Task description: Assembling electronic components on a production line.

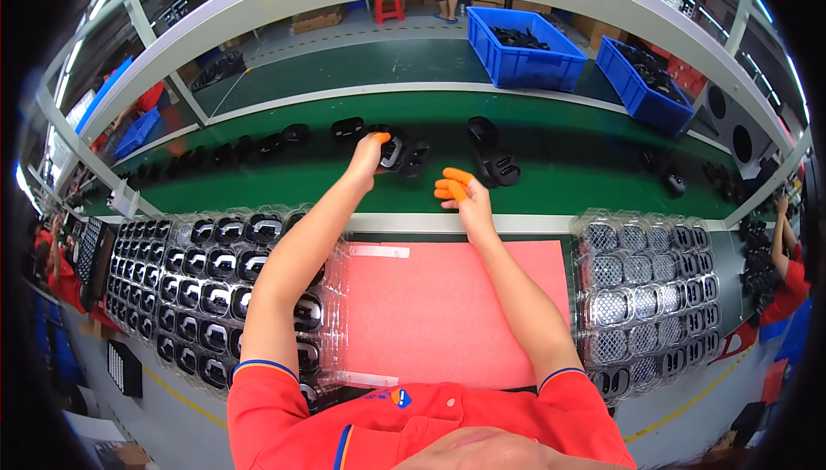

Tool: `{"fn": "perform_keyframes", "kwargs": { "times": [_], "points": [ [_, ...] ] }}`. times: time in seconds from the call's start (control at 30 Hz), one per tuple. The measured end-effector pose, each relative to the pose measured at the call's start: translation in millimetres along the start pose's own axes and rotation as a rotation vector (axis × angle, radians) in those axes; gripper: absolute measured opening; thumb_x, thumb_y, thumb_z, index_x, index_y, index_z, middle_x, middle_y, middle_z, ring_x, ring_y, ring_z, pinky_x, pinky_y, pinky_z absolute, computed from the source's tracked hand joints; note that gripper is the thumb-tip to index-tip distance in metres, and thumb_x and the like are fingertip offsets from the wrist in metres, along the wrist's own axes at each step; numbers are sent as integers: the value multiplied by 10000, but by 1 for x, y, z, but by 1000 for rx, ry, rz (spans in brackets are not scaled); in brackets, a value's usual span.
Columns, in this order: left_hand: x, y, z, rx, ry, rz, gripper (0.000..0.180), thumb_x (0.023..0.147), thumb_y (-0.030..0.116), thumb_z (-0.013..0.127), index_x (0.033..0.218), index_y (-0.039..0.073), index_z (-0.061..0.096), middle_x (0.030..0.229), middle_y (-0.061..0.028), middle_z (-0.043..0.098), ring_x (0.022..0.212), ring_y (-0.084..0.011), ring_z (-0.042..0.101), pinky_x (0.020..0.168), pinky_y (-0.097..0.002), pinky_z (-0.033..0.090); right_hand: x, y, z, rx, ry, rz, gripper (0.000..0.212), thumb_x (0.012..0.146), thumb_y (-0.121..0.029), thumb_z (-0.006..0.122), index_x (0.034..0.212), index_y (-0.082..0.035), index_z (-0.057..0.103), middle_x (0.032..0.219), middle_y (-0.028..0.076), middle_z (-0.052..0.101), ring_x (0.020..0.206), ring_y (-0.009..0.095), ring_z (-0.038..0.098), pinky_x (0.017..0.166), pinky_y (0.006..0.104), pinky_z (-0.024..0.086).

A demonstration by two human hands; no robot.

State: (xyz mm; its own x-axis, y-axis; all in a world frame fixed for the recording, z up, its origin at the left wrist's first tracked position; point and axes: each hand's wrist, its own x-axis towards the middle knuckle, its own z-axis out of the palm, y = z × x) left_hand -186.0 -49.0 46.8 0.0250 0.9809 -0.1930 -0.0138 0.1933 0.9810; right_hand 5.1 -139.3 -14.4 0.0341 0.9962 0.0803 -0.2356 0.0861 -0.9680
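Head view: I count two blue bins [525, 50] far right, two clear trays, one left [198, 289] and one right [645, 298], and one red mat [439, 307] between them. My left hand [368, 153] grips a black part [391, 150] on the green belt [559, 173]. My right hand [456, 190] hovers open, holding nothing, just left of another black part [497, 167].

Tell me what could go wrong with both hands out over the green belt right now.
The left hand grips one black part right beside another, so it might nudge that neighbour out of place. The right hand hovers open short of the black part; on a moving belt it could slip out of reach. The left forearm crosses the filled clear tray and could brush it.
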Motion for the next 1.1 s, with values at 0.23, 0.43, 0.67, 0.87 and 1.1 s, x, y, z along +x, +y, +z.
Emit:
{"fn": "perform_keyframes", "kwargs": {
  "times": [0.23,0.43,0.67,0.87,1.1],
  "points": [
    [56,-9,-61,745,-80,28,264,783,163,567,951,-33,625,823,-179,638,660,-290,658,499,-423,540,-7,4,10,-83,-52,-16,244,930,-129,482,1119,3,560,962,104,648,826,152,633,652,243,485],
    [96,11,-86,1504,-32,443,419,843,328,520,1149,42,541,1156,-203,559,1035,-347,555,862,-440,450,-1,-66,-44,-285,-207,-96,236,914,-120,506,1097,9,580,947,106,647,835,148,634,698,239,482],
    [141,-17,-96,1704,35,498,687,758,254,679,1329,55,351,1372,-193,367,1326,-320,270,1064,-412,304,-94,-169,-169,-992,-309,-283,325,839,-137,579,1153,-54,568,991,141,650,923,265,629,806,332,480],
    [172,-44,-111,1581,-16,542,750,757,282,689,1360,69,297,1357,-182,383,1306,-336,303,1025,-420,354,-215,-210,-268,-1259,34,261,524,773,-141,659,1255,-47,475,1179,148,573,1094,268,550,942,348,419],
    [140,-22,-77,1505,-24,403,842,661,272,732,1344,45,295,1305,-236,411,1170,-393,451,943,-422,428,-314,-195,-197,-1680,-353,454,1087,476,-297,866,1395,-196,295,1453,260,135,1346,456,100,1086,494,178]
  ]
}}
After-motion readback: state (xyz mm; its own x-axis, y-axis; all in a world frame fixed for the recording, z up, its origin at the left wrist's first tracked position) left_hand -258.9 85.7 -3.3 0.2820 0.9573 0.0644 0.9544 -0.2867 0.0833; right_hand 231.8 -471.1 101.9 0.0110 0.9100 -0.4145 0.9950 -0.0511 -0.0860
